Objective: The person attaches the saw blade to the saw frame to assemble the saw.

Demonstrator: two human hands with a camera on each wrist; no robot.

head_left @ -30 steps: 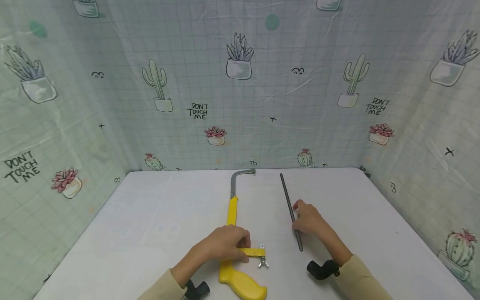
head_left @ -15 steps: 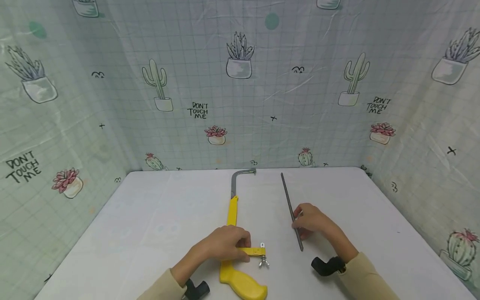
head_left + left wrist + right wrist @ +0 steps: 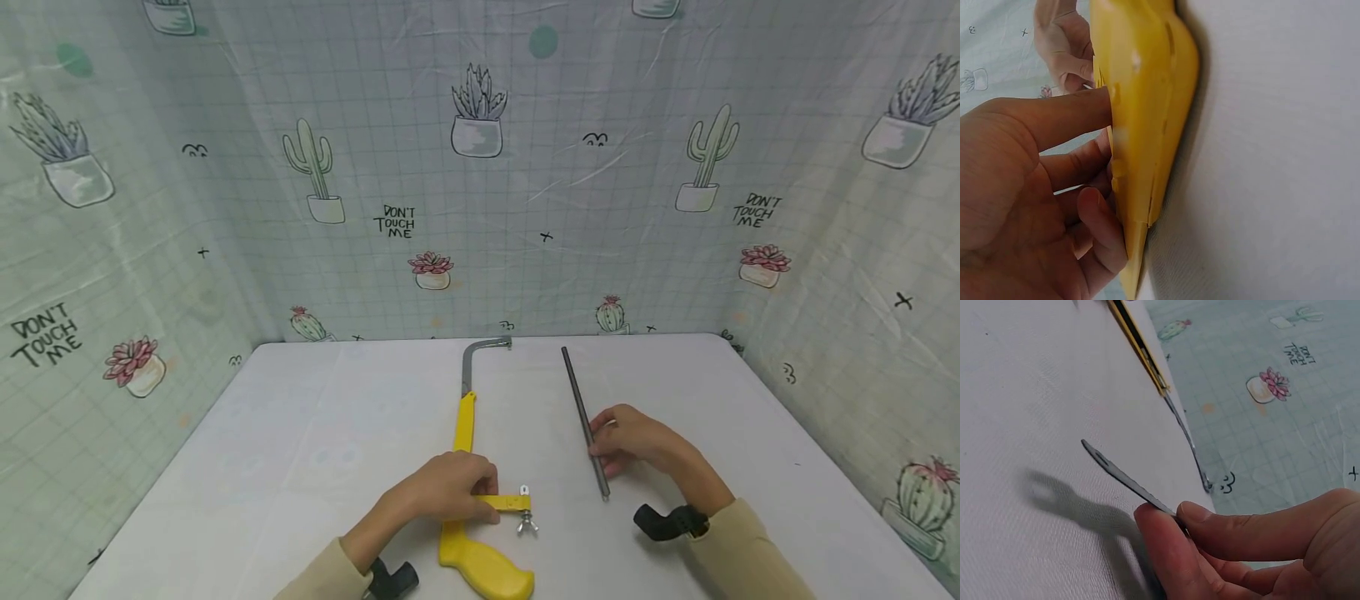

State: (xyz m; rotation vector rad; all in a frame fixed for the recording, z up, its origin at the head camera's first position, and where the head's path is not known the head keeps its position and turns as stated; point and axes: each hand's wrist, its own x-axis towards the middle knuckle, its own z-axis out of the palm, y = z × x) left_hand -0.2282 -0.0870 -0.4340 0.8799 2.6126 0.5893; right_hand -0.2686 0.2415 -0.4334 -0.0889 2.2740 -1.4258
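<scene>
A yellow hacksaw frame (image 3: pixel 464 423) lies lengthwise on the table, its grey curved front arm (image 3: pixel 468 367) pointing away. My left hand (image 3: pixel 448 485) grips it just above the yellow handle (image 3: pixel 491 571), thumb and fingertips on the frame in the left wrist view. Between thumb and fingers my right hand (image 3: pixel 637 437) pinches a thin grey hacksaw blade (image 3: pixel 576 396) near its close end. In the right wrist view, the blade's far end (image 3: pixel 1104 462) shows a slot and stands above its shadow. A silver wing nut (image 3: pixel 527 523) hangs at the frame's near arm (image 3: pixel 510 503).
A white table (image 3: pixel 337 400) carries the frame. Cloth printed with cacti (image 3: pixel 476 200) encloses its back and both sides. Black wrist-worn mounts (image 3: pixel 667 523) show at both beige sleeves (image 3: pixel 750 550).
My right hand has shifted a little right, its wrist swinging outward, and its fingers have settled differently along the blade. The blade has turned slightly, showing a wider face. My left hand stays put.
</scene>
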